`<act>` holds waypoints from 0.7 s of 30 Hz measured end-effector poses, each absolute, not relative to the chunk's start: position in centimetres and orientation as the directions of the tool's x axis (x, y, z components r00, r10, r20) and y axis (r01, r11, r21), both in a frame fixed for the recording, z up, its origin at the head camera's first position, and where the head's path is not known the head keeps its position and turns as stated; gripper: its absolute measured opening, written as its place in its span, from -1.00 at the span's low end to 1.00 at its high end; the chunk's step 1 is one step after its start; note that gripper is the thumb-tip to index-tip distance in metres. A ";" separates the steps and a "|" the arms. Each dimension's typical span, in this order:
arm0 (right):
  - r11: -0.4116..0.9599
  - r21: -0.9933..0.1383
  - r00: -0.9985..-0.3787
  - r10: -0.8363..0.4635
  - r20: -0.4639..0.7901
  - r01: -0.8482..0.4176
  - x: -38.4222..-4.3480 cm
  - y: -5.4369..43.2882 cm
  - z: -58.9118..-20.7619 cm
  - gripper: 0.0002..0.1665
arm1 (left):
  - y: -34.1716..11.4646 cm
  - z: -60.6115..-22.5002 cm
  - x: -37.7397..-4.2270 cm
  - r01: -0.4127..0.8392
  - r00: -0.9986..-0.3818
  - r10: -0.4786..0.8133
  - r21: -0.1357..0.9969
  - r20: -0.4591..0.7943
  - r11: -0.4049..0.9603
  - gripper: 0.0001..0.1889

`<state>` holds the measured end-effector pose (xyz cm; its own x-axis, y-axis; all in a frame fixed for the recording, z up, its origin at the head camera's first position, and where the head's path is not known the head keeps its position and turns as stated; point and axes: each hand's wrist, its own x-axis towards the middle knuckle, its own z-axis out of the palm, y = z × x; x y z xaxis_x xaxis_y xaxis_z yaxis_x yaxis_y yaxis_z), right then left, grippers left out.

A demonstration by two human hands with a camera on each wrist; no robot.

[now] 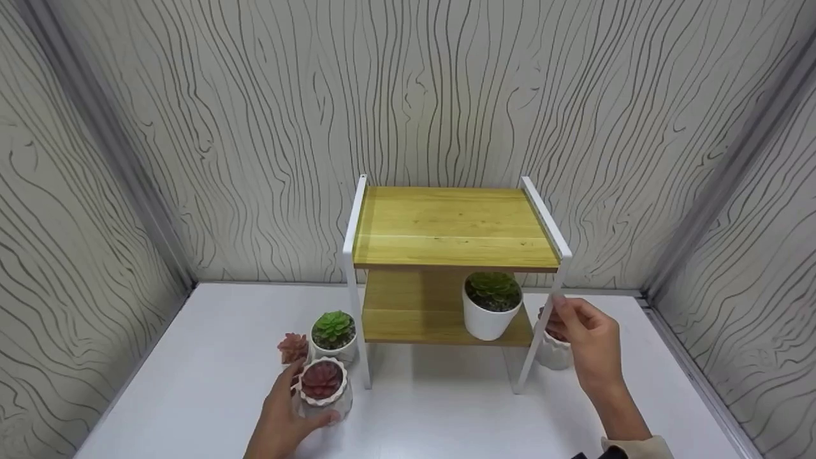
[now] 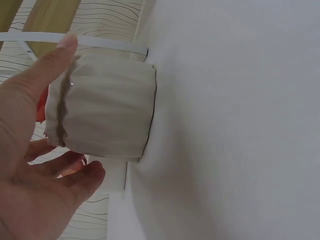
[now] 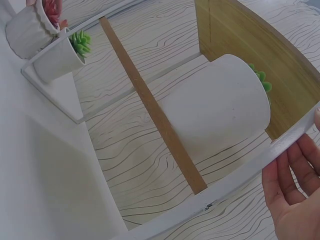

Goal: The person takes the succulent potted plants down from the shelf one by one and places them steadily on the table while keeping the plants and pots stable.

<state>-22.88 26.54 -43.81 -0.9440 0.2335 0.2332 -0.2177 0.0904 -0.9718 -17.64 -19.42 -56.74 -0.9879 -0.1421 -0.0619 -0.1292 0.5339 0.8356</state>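
My left hand (image 1: 284, 408) spans a scalloped white pot (image 2: 107, 105) holding a dark red succulent (image 1: 322, 379), thumb on one side, fingers on the other. Slim gaps show beside the pot in the left wrist view, and its base sits on the white table. At the right, my right hand (image 1: 596, 344) pinches the white metal post (image 1: 542, 338) of a two-tier wooden shelf (image 1: 456, 223) between thumb and fingers. A smooth white pot (image 1: 491, 319) with a green succulent (image 1: 494, 287) stands toward the right of the lower board.
Behind the left hand are a white pot with a bright green succulent (image 1: 333, 326) and a pinkish succulent (image 1: 293, 347). Another potted red succulent (image 1: 554, 350) stands right of the shelf, partly hidden by the right hand. Wood-grain patterned panels (image 1: 440, 95) enclose the table (image 1: 433, 421).
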 end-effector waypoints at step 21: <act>0.127 -0.964 -0.932 0.255 0.257 -0.231 -22.6 26.7 -43.8 -0.65 | -18.5 -51.4 -16.1 0.148 -0.960 -0.094 0.768 0.262 0.623 -0.08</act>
